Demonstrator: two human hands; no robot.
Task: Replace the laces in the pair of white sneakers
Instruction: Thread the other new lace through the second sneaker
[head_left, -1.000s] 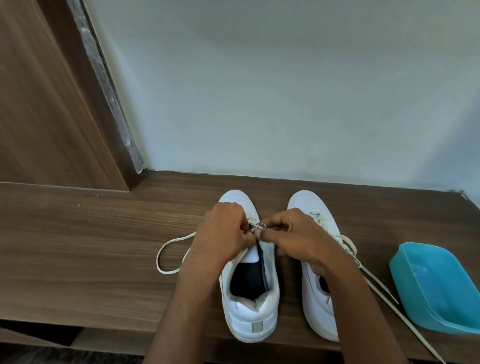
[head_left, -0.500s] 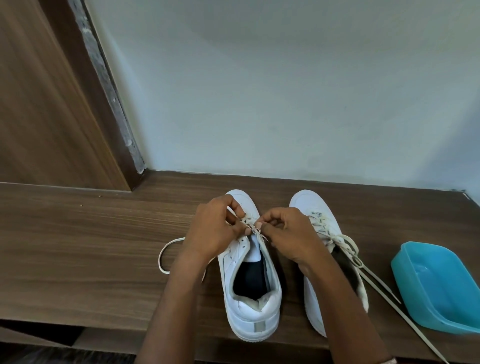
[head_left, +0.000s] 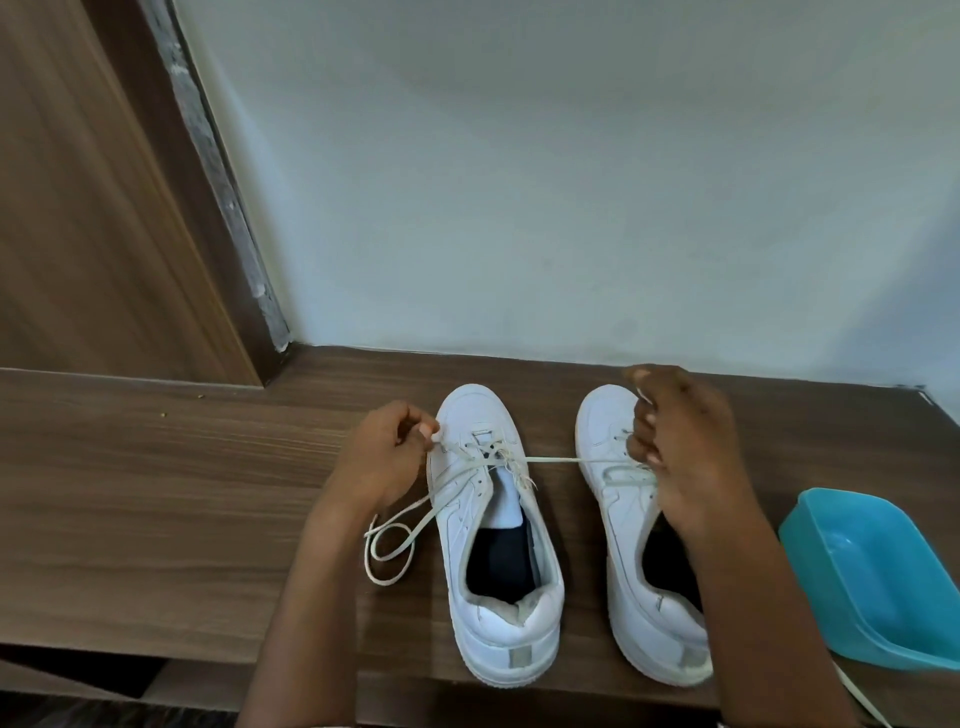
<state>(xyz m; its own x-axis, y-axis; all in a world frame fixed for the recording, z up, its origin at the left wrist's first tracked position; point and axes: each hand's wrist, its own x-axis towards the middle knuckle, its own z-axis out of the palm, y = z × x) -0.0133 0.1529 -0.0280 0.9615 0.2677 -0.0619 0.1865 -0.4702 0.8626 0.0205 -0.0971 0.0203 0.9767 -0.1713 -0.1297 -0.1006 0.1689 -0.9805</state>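
Two white sneakers sit side by side on the wooden shelf (head_left: 156, 493), toes to the wall. The left hand (head_left: 387, 457), just left of the left sneaker (head_left: 498, 639), pinches the lace (head_left: 553, 460) at its toe end. The right hand (head_left: 685, 441), over the right sneaker (head_left: 597, 426), curls round the other run, and the lace is taut between them. A slack loop lies left; a blue tub (head_left: 872, 577) sits right.

Shelf (head_left: 156, 493) open left of lace loop (head_left: 387, 557); blue tub (head_left: 883, 587) blocks right; wall (head_left: 571, 208) behind.
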